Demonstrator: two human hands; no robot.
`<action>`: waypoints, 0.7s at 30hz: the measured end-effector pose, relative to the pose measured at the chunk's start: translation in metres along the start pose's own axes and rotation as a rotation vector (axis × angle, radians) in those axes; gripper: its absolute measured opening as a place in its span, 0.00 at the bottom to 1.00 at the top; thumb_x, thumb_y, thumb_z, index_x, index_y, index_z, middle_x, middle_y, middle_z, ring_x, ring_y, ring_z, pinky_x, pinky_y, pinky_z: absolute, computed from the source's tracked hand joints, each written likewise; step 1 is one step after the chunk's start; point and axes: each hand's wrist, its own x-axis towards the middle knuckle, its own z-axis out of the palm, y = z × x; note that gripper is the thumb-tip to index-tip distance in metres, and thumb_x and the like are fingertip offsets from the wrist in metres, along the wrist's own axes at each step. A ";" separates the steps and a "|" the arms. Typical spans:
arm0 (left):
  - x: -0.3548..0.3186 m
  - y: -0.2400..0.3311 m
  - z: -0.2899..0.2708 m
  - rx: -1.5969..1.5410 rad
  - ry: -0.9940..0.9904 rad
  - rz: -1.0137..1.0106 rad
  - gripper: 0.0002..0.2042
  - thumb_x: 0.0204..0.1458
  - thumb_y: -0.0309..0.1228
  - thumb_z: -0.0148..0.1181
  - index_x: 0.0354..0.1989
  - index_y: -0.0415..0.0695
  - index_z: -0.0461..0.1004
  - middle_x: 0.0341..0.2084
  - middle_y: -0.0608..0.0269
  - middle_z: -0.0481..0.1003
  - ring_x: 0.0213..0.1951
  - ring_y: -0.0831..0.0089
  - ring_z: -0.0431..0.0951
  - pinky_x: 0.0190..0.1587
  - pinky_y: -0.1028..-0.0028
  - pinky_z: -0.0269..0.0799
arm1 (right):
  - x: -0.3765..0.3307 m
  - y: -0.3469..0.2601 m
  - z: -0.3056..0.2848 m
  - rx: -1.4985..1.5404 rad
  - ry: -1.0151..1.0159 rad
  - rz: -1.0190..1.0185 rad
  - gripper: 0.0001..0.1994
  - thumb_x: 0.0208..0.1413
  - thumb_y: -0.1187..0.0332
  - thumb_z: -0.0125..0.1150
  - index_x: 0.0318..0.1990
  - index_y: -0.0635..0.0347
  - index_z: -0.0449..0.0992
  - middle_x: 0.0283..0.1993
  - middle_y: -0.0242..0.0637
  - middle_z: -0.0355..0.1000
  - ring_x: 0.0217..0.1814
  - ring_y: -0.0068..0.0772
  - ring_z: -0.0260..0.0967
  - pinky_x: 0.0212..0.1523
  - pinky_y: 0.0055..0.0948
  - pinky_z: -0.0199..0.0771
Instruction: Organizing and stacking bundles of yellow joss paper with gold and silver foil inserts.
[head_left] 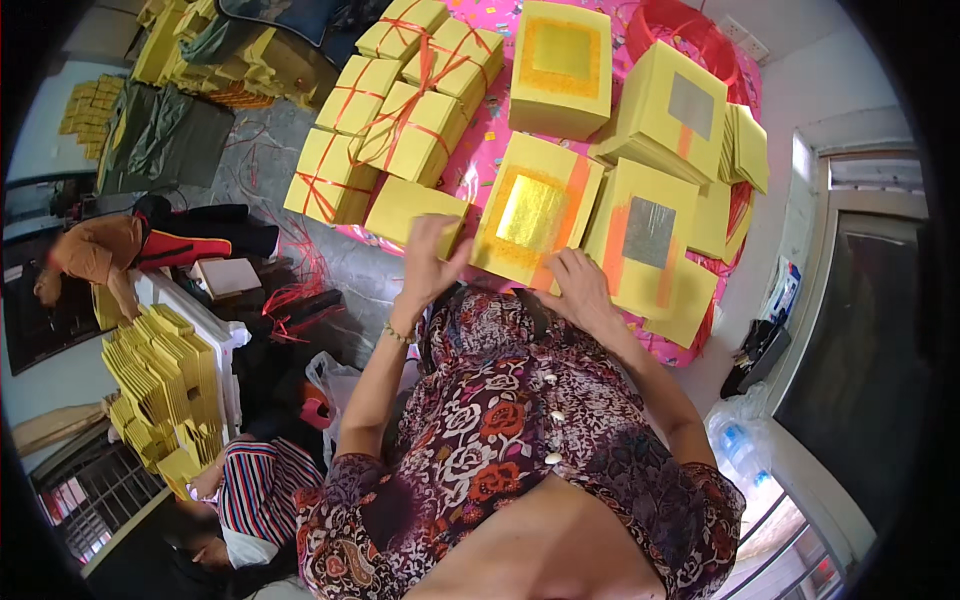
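Note:
In front of me lies a stack of yellow joss paper (532,212) with a shiny gold foil square and an orange band. My right hand (582,290) grips its near right edge, fingers bent over the top and the thumb low at the front. My left hand (430,262) is raised just off the stack's left side, thumb and fingers apart, with nothing seen in it. Below its fingertips is a plain yellow block of paper (405,207). To the right lies silver-foil joss paper (645,230), with another silver-topped stack (675,110) behind it.
Bundles tied with red string (410,130) stand at the table's left, on a pink patterned cloth (480,150). A red basket (685,25) is at the back right. Two people (95,250) (265,490) are by folded yellow paper (165,385) on the left. Red strips (305,290) litter the floor.

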 end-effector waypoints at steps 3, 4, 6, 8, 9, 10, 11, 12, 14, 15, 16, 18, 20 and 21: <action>0.019 0.032 0.003 0.080 -0.282 0.160 0.20 0.43 0.38 0.74 0.44 0.45 0.76 0.41 0.61 0.72 0.48 0.57 0.69 0.50 0.62 0.66 | -0.002 0.003 0.002 0.027 0.021 -0.010 0.20 0.43 0.60 0.73 0.41 0.57 0.74 0.40 0.36 0.67 0.45 0.39 0.69 0.43 0.39 0.72; 0.020 0.033 0.006 0.054 -0.396 0.209 0.22 0.41 0.39 0.75 0.44 0.46 0.77 0.41 0.62 0.73 0.48 0.58 0.69 0.50 0.62 0.66 | -0.002 0.002 0.001 0.059 0.039 -0.014 0.16 0.44 0.61 0.72 0.38 0.57 0.76 0.38 0.35 0.69 0.43 0.39 0.70 0.41 0.38 0.73; 0.020 0.031 0.011 0.027 -0.511 0.261 0.23 0.39 0.41 0.76 0.44 0.47 0.77 0.41 0.63 0.73 0.48 0.58 0.69 0.50 0.63 0.66 | -0.001 0.002 -0.006 0.106 0.020 0.013 0.12 0.46 0.62 0.71 0.35 0.57 0.78 0.36 0.34 0.70 0.41 0.39 0.71 0.40 0.38 0.74; 0.018 0.024 0.018 -0.001 -0.618 0.246 0.22 0.40 0.38 0.76 0.44 0.47 0.78 0.44 0.63 0.72 0.47 0.60 0.68 0.50 0.65 0.66 | 0.001 0.000 -0.012 0.153 0.000 0.038 0.09 0.49 0.62 0.70 0.32 0.57 0.79 0.34 0.34 0.72 0.39 0.39 0.71 0.39 0.37 0.74; 0.018 0.020 0.020 -0.001 -0.619 0.248 0.22 0.40 0.38 0.76 0.44 0.47 0.78 0.44 0.63 0.72 0.47 0.60 0.68 0.50 0.65 0.66 | 0.002 -0.001 -0.014 0.172 0.001 0.046 0.09 0.50 0.63 0.69 0.31 0.57 0.80 0.32 0.34 0.73 0.38 0.39 0.71 0.39 0.37 0.74; 0.020 0.019 0.022 0.000 -0.621 0.257 0.21 0.39 0.37 0.76 0.43 0.47 0.79 0.43 0.63 0.73 0.46 0.61 0.68 0.50 0.66 0.66 | 0.002 -0.001 -0.015 0.190 0.002 0.057 0.08 0.51 0.63 0.68 0.30 0.58 0.81 0.31 0.34 0.74 0.38 0.39 0.71 0.40 0.37 0.74; 0.021 0.018 0.023 0.002 -0.623 0.264 0.19 0.39 0.36 0.76 0.41 0.47 0.80 0.43 0.64 0.73 0.45 0.61 0.68 0.50 0.66 0.66 | 0.001 0.001 -0.015 0.188 0.004 0.060 0.08 0.51 0.63 0.68 0.30 0.58 0.81 0.31 0.34 0.74 0.38 0.39 0.71 0.40 0.37 0.74; 0.020 0.018 0.024 0.000 -0.624 0.266 0.19 0.39 0.36 0.76 0.41 0.47 0.80 0.43 0.64 0.73 0.45 0.61 0.68 0.50 0.66 0.66 | 0.001 0.003 -0.013 0.223 0.005 0.086 0.08 0.51 0.63 0.68 0.30 0.58 0.81 0.31 0.34 0.74 0.38 0.39 0.71 0.40 0.37 0.73; 0.020 0.017 0.024 -0.138 -0.580 0.165 0.14 0.40 0.33 0.75 0.36 0.46 0.82 0.40 0.65 0.74 0.45 0.63 0.69 0.49 0.66 0.66 | 0.002 0.006 -0.012 0.259 0.007 0.110 0.09 0.52 0.62 0.68 0.31 0.58 0.82 0.31 0.35 0.75 0.38 0.39 0.71 0.41 0.37 0.73; 0.019 0.018 0.025 -0.139 -0.581 0.164 0.14 0.40 0.33 0.75 0.36 0.46 0.82 0.40 0.65 0.74 0.45 0.63 0.69 0.49 0.66 0.66 | 0.002 0.007 -0.012 0.290 -0.027 0.156 0.09 0.53 0.62 0.67 0.31 0.58 0.82 0.31 0.35 0.75 0.38 0.39 0.71 0.41 0.38 0.72; 0.019 0.018 0.026 -0.173 -0.570 0.122 0.11 0.42 0.33 0.75 0.34 0.46 0.83 0.38 0.66 0.74 0.45 0.64 0.69 0.49 0.67 0.66 | 0.003 0.009 -0.012 0.321 -0.061 0.201 0.10 0.54 0.61 0.66 0.30 0.59 0.82 0.31 0.36 0.75 0.38 0.40 0.70 0.41 0.38 0.71; 0.017 0.017 0.028 -0.208 -0.559 0.075 0.10 0.43 0.33 0.74 0.32 0.45 0.83 0.37 0.66 0.74 0.45 0.65 0.69 0.49 0.67 0.66 | 0.005 0.012 -0.009 0.317 -0.088 0.217 0.11 0.55 0.60 0.66 0.30 0.59 0.82 0.31 0.36 0.75 0.38 0.40 0.70 0.41 0.38 0.71; 0.017 0.018 0.028 -0.229 -0.529 0.057 0.08 0.45 0.33 0.74 0.31 0.45 0.84 0.36 0.66 0.75 0.44 0.66 0.69 0.48 0.67 0.66 | 0.005 0.012 -0.010 0.305 -0.103 0.227 0.12 0.56 0.59 0.65 0.30 0.59 0.82 0.31 0.36 0.75 0.39 0.40 0.70 0.41 0.39 0.71; 0.016 0.019 0.029 -0.228 -0.527 0.060 0.08 0.45 0.33 0.74 0.31 0.45 0.84 0.36 0.66 0.75 0.44 0.66 0.69 0.48 0.67 0.66 | 0.005 0.012 -0.010 0.310 -0.094 0.228 0.12 0.56 0.59 0.65 0.30 0.58 0.82 0.31 0.36 0.76 0.39 0.40 0.70 0.41 0.39 0.71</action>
